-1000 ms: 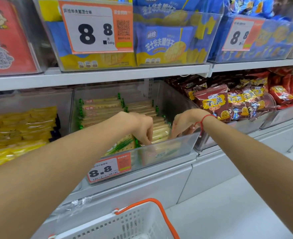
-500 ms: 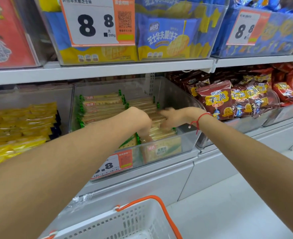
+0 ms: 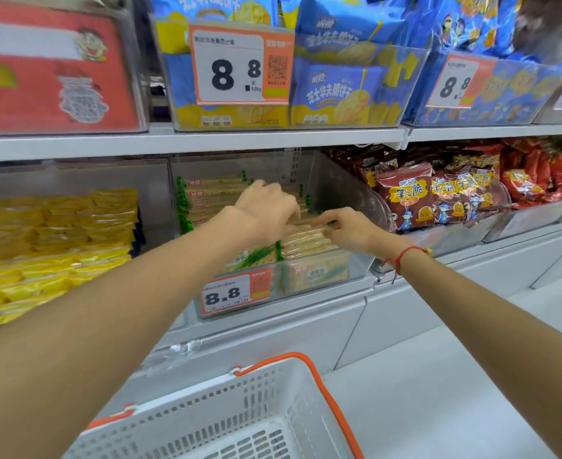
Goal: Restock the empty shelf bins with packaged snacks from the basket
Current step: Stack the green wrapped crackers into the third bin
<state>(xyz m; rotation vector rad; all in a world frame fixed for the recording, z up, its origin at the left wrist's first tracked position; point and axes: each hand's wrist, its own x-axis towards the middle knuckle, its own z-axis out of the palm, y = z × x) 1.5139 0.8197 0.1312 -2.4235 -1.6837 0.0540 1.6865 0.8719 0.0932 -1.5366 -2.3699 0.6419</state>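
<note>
A clear shelf bin on the middle shelf holds rows of cream-and-green cracker packs. Both my hands are inside it, over the right-hand row. My left hand is knuckles up, its fingers curled down onto a cracker pack in the stack. My right hand, with a red string at the wrist, pinches the right end of the same pack. The white basket with orange handles stands below me; what I can see of its inside shows no packs.
An orange 8.8 price tag hangs on the bin's front. To the left, a bin holds yellow packs; dark red snack bags fill the one to the right. Blue-and-yellow biscuit bags line the shelf above. White floor lies at the right.
Both hands have moved from the front of the bin up and back onto the right-hand row, closing together on a pack. My view has dropped, showing more of the basket.
</note>
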